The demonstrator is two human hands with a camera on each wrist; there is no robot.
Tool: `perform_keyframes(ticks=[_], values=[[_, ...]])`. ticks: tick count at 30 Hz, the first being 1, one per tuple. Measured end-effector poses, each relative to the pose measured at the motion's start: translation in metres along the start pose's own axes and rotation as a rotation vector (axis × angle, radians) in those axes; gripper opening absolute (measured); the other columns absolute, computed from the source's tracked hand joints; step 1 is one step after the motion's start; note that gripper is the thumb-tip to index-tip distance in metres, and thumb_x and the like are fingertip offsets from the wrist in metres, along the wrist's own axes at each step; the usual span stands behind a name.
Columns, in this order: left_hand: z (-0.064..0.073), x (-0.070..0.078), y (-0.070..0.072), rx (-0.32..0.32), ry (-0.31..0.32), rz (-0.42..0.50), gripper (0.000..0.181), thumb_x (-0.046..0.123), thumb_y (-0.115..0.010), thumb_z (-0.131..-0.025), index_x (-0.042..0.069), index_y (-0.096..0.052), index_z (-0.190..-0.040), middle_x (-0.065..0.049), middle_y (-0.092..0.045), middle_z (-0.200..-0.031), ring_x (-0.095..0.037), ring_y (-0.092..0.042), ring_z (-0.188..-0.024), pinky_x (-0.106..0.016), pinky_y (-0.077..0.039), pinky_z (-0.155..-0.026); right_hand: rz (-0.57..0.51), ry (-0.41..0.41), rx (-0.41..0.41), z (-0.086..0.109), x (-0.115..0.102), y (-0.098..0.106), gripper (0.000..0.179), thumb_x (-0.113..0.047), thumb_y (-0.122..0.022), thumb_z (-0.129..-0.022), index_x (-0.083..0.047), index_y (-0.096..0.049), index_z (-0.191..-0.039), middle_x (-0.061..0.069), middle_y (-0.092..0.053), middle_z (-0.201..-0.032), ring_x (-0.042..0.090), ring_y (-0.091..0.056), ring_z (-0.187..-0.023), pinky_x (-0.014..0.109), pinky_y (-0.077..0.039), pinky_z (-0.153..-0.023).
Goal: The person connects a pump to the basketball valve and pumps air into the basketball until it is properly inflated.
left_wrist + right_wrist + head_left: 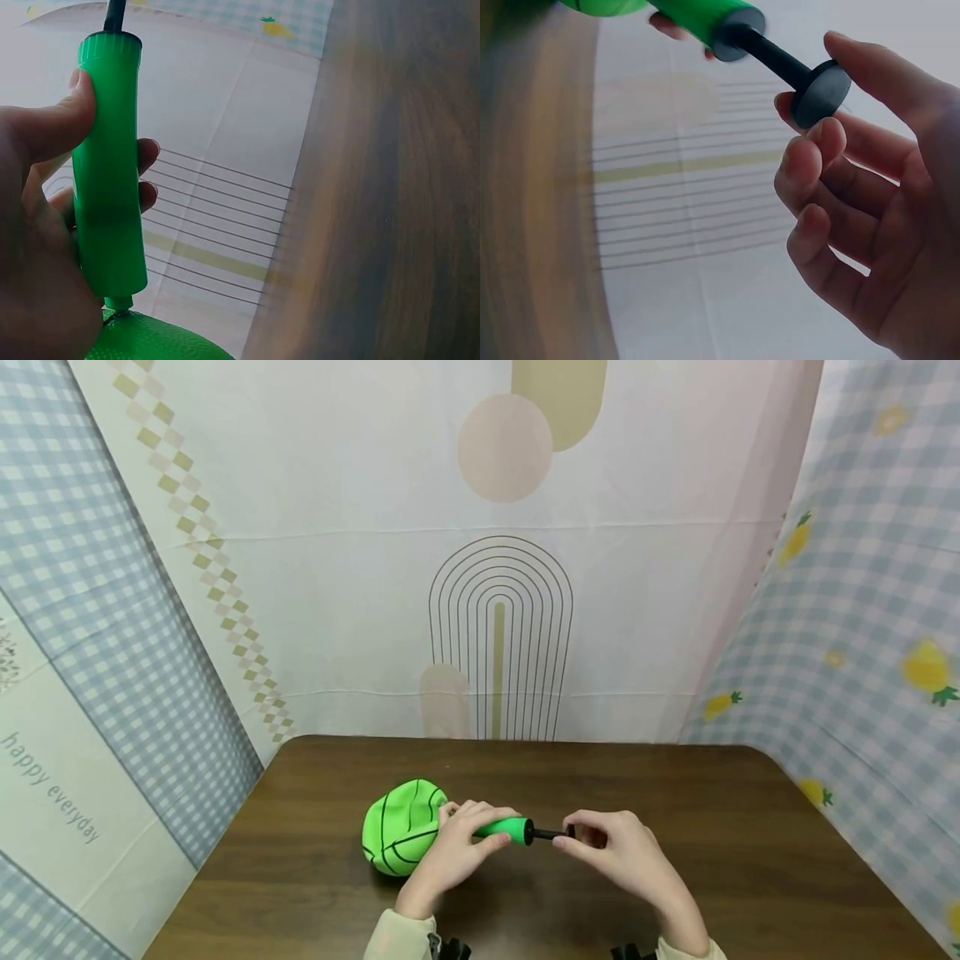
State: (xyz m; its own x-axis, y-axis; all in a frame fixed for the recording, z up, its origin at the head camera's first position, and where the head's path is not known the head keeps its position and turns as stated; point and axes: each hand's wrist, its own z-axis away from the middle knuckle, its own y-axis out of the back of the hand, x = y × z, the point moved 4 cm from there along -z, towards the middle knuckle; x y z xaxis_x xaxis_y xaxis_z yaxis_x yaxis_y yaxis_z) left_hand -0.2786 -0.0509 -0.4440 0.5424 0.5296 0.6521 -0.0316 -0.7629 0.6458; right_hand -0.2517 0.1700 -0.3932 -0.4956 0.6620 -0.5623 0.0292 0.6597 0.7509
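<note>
Gripping the green pump (513,830) round its barrel in the left hand (459,843), with thumb on one side and fingertips showing past the other. Over on the right, pinching the black handle (821,94) between thumb and fingers of the right hand (628,856). So, grasping with both hands, held in front over the surface (750,860).

Hinging on one line here: along the pump's long axis, stretched sideways from hand to hand, nearly level in the head view and tipping down only slightly to the right. At the left end, meeting the green ball (401,827) at the nozzle (118,303), just beyond the left hand, the nearer of the two. At the right end, showing a length of black rod (546,834) between barrel and handle, right within the right hand's reach. Slumped and creased, too, on the ball's side. Too hidden to tell, from here, how deep into the ball at the nozzle.
</note>
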Motion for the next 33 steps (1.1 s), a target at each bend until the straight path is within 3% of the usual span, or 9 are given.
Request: perform_keyframes(ticks=[8, 12, 18, 27, 33], values=[[0.001, -0.002, 0.004, 0.020, 0.017, 0.030, 0.029, 0.038, -0.062, -0.091, 0.031, -0.066, -0.120, 0.011, -0.067, -0.103, -0.011, -0.055, -0.100, -0.054, -0.017, -0.099, -0.077, -0.119, 0.060, 0.017, 0.014, 0.031, 0.009, -0.037, -0.070, -0.088, -0.029, -0.070, -0.084, -0.012, -0.060, -0.066, 0.000, -0.050, -0.057, 0.021, -0.043, -0.055], [-0.001, -0.003, 0.005, 0.031, 0.006, 0.015, 0.031, 0.037, -0.063, -0.091, 0.031, -0.066, -0.120, 0.010, -0.068, -0.103, -0.012, -0.056, -0.103, -0.054, -0.018, -0.099, -0.114, -0.159, 0.050, 0.020, 0.021, 0.041, 0.012, -0.036, -0.066, -0.091, -0.026, -0.071, -0.087, -0.010, -0.064, -0.071, 0.004, -0.057, -0.059, 0.023, -0.047, -0.057], [-0.002, -0.005, 0.009, 0.059, 0.010, -0.026, 0.031, 0.037, -0.064, -0.090, 0.032, -0.066, -0.121, 0.011, -0.068, -0.103, -0.012, -0.055, -0.102, -0.054, -0.017, -0.100, -0.122, -0.134, -0.065, 0.020, 0.029, 0.045, 0.019, -0.035, -0.058, -0.096, -0.018, -0.066, -0.096, -0.008, -0.062, -0.072, 0.003, -0.056, -0.060, 0.023, -0.046, -0.058], [0.001, -0.007, 0.010, 0.072, 0.036, -0.070, 0.033, 0.039, -0.063, -0.090, 0.029, -0.066, -0.121, 0.011, -0.068, -0.103, -0.011, -0.055, -0.102, -0.053, -0.018, -0.098, -0.166, -0.036, -0.137, 0.015, 0.035, 0.033, 0.017, -0.028, -0.054, -0.099, -0.019, -0.063, -0.088, -0.002, -0.057, -0.063, 0.002, -0.050, -0.054, 0.024, -0.042, -0.052], [0.000, -0.002, 0.006, 0.076, 0.032, -0.105, 0.034, 0.037, -0.061, -0.092, 0.024, -0.066, -0.122, 0.008, -0.068, -0.104, -0.012, -0.054, -0.100, -0.053, -0.020, -0.096, -0.183, -0.038, -0.149, 0.005, 0.026, 0.020, 0.022, -0.028, -0.051, -0.101, -0.014, -0.060, -0.086, -0.005, -0.053, -0.062, 0.001, -0.049, -0.054, 0.024, -0.040, -0.051]])
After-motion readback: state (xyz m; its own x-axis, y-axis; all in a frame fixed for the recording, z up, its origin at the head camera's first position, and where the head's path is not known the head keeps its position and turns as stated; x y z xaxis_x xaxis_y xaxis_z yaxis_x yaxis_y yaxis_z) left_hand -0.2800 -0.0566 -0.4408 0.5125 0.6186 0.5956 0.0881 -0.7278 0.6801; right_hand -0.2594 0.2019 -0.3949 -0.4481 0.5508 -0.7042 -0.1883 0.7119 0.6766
